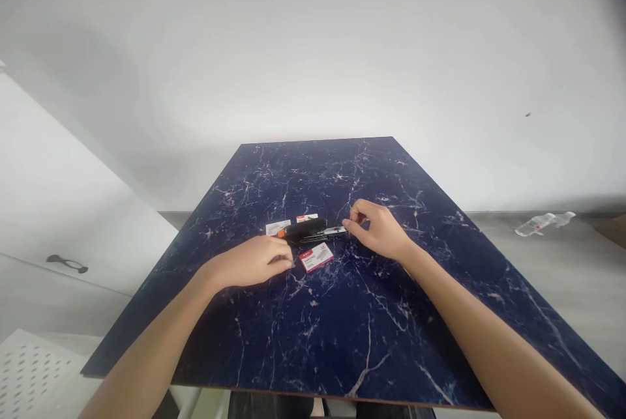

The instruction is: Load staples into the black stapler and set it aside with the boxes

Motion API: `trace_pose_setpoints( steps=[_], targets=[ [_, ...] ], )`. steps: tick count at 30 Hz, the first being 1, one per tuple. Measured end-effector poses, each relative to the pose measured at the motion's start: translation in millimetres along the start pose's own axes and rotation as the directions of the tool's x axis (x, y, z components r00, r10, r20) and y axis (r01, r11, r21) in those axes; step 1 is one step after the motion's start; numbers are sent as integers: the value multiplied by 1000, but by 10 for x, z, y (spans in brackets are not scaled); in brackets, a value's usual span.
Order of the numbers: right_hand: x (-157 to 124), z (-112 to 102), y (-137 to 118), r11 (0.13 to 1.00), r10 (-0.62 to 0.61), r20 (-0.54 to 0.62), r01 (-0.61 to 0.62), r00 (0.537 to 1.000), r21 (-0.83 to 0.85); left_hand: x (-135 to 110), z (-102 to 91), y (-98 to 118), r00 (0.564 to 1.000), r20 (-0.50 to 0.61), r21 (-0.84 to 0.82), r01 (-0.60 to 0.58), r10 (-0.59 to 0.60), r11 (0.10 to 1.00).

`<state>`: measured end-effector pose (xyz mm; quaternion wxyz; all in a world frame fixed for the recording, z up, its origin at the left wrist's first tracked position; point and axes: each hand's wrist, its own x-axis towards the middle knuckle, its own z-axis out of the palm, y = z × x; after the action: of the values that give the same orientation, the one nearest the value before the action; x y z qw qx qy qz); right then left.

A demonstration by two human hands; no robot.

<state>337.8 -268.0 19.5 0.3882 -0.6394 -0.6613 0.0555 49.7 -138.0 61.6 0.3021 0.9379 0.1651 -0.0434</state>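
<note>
Nearest the camera, two bare forearms reach in over the near edge of the dark blue marbled tabletop (372, 341) toward a small cluster of things near its middle.

Going left to right: the left hand (254, 261) lies low on the tabletop, its fingers curled loosely together, fingertips close to the staple box (316, 257) with the red band; whether it pinches anything small I cannot tell. Just beyond that hand lies a white card or box flap (278, 227), and beside it another small red-and-white box (307, 217). Between these lies the black stapler (306, 229) with an orange end, lying flat, its metal staple tray (333, 231) slid out toward the right. The right hand (379, 229) has its thumb and forefinger pressed together at the tip of that tray, the other fingers curled under.

The step in hand looks like loading the stapler: the tray seems to be out and a box of staples lies just beside it. The next move would call for a fine, steady pinch, keeping the stapler body from sliding.

Off the tabletop, to the far right, a clear plastic bottle (540, 223) lies on the floor.
</note>
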Motion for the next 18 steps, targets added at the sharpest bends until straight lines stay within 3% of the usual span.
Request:
trace_pose_setpoints(
  steps=[4, 8, 12, 18],
  targets=[
    [-90, 144, -304, 982, -187, -30, 188, 982, 34, 52, 60, 108, 985, -172, -183, -6, -27, 983],
    [-174, 388, -495, 921, -386, -41, 387, 922, 37, 130, 261, 153, 960, -281, -384, -100, -13, 918],
    [-179, 461, -465, 906, -418, -77, 421, 905, 33, 182, 445, 136, 932, -363, -468, -168, -15, 868],
    [-174, 371, -374, 884, -465, 48, 467, 884, -22, 201, 592, 145, 915, -399, -538, -183, -58, 823]
  ],
)
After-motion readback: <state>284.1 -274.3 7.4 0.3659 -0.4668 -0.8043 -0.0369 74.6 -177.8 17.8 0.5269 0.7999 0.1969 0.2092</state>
